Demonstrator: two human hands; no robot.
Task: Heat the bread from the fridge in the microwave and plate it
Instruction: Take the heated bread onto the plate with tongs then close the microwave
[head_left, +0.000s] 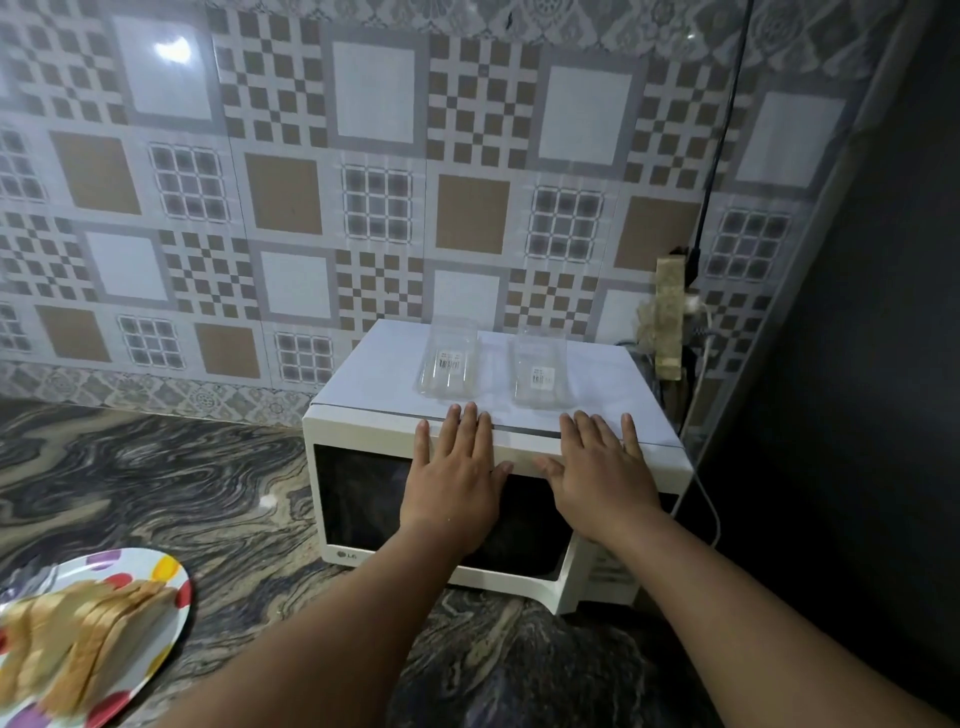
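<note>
— Marbled counter (156, 483) carries the microwave (363, 499), door shut?
— Yes. I rest left hand (457, 478) and right hand (597, 473) flat, fingers straight, across its top front edge, probably steadying it. Bread (88, 634) sits plated, well left of it.

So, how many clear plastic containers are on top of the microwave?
2. One clear container lies above the left hand, the other container above the right hand. None seems hidden.

A home kitchen: patterned wall tiles (291, 171), marbled stone counter (156, 483), white microwave (395, 374).
</note>
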